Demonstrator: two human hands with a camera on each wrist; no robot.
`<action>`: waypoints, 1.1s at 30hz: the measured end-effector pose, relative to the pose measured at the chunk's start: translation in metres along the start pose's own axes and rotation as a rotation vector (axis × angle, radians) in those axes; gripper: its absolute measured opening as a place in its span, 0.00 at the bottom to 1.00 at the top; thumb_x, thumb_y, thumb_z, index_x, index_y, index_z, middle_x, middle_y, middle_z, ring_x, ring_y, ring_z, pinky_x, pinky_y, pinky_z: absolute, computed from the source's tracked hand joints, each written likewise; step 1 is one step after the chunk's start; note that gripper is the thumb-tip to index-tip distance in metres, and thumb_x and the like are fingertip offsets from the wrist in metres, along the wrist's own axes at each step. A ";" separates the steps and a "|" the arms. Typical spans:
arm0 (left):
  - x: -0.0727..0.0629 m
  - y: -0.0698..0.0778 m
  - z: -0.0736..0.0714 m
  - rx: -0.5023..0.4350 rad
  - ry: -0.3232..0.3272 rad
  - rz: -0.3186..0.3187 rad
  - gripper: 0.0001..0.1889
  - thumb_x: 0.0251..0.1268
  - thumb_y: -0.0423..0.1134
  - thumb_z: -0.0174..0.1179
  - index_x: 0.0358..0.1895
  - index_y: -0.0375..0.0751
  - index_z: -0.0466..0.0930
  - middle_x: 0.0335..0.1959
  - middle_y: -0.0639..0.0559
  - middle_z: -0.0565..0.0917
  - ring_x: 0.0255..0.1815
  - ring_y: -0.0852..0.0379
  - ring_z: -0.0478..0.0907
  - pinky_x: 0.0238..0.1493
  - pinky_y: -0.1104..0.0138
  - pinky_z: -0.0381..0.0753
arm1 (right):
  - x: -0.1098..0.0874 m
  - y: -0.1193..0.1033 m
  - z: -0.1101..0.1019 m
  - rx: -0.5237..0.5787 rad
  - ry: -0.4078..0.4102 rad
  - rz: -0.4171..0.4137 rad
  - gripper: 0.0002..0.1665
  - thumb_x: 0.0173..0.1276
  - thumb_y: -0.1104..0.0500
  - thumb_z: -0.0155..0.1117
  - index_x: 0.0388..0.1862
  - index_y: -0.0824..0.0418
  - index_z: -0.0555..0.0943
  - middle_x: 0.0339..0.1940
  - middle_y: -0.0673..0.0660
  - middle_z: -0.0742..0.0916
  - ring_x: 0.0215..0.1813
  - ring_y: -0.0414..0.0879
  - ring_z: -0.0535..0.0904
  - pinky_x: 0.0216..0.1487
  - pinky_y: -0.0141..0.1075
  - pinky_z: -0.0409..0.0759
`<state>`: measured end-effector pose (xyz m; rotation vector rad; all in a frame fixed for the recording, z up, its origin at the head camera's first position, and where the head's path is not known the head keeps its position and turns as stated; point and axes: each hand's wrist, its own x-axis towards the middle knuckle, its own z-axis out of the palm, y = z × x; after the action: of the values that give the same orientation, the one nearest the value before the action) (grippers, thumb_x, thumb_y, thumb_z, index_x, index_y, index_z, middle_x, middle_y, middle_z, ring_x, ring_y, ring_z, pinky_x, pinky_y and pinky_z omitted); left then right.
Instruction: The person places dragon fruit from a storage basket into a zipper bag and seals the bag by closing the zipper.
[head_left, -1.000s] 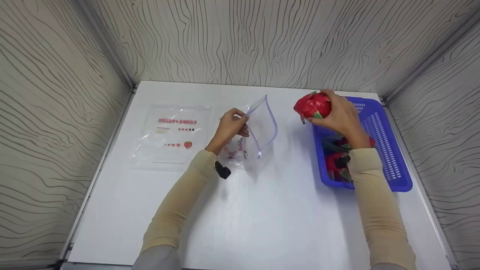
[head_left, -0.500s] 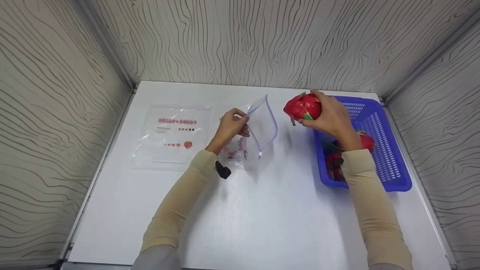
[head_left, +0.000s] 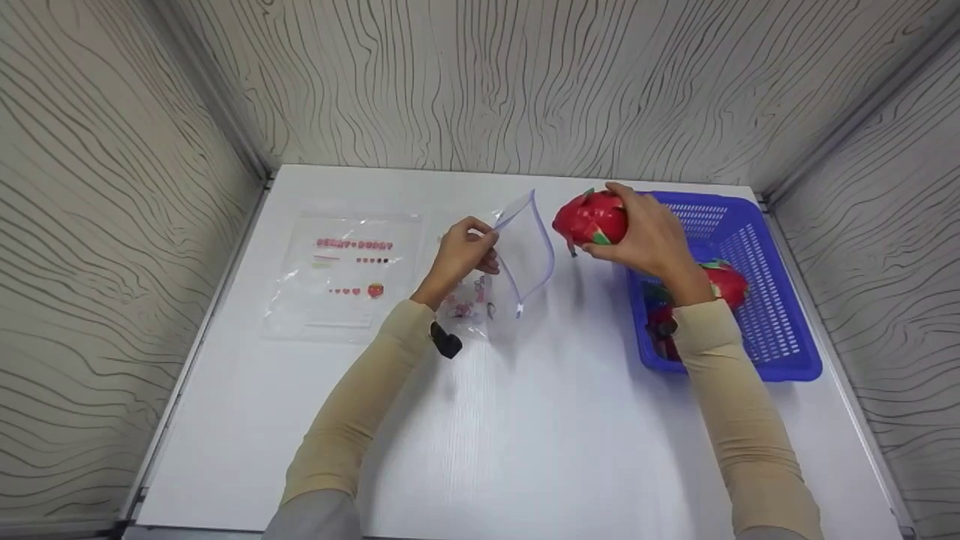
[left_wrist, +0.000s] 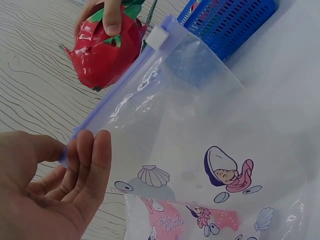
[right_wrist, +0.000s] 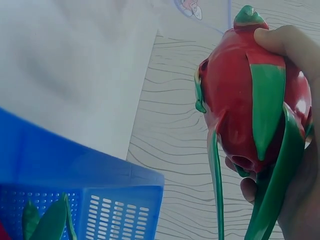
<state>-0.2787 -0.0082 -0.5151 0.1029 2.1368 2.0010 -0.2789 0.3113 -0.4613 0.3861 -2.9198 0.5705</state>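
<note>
My left hand pinches the purple zip edge of a clear slider bag, whose mouth gapes toward the right. Cartoon oyster and shell prints mark this bag in the left wrist view, and a white slider sits at the far end of its zip. In my right hand is a red dragon fruit with green scales, gripped between thumb and fingers. It is held above the table, just right of the bag's mouth and apart from it. The right wrist view shows the dragon fruit close up with long green leaves hanging.
A blue perforated basket stands on the right with more red dragon fruits, partly hidden by the right forearm. Flat on the white table at left lies a clear printed bag. Patterned walls enclose the back and sides.
My right hand has carried the dragon fruit leftward from over the basket's edge to near the bag's mouth. The left hand and the bag have stayed in place.
</note>
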 end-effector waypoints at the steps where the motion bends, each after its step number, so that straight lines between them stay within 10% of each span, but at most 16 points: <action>1: 0.000 0.000 0.000 0.001 0.001 -0.002 0.10 0.80 0.36 0.59 0.53 0.33 0.77 0.25 0.50 0.84 0.22 0.56 0.87 0.35 0.60 0.93 | 0.000 -0.001 0.000 0.000 -0.003 0.001 0.63 0.54 0.33 0.80 0.83 0.55 0.64 0.71 0.66 0.82 0.68 0.66 0.79 0.67 0.68 0.80; 33: -0.003 0.003 0.004 -0.030 -0.012 0.003 0.09 0.80 0.36 0.59 0.53 0.34 0.76 0.25 0.49 0.83 0.23 0.56 0.87 0.36 0.60 0.93 | -0.008 -0.037 0.016 -0.010 -0.001 -0.103 0.59 0.53 0.31 0.80 0.80 0.52 0.69 0.68 0.61 0.84 0.65 0.62 0.81 0.64 0.65 0.83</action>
<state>-0.2757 -0.0049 -0.5118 0.1137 2.0998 2.0283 -0.2619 0.2736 -0.4646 0.5317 -2.8818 0.5404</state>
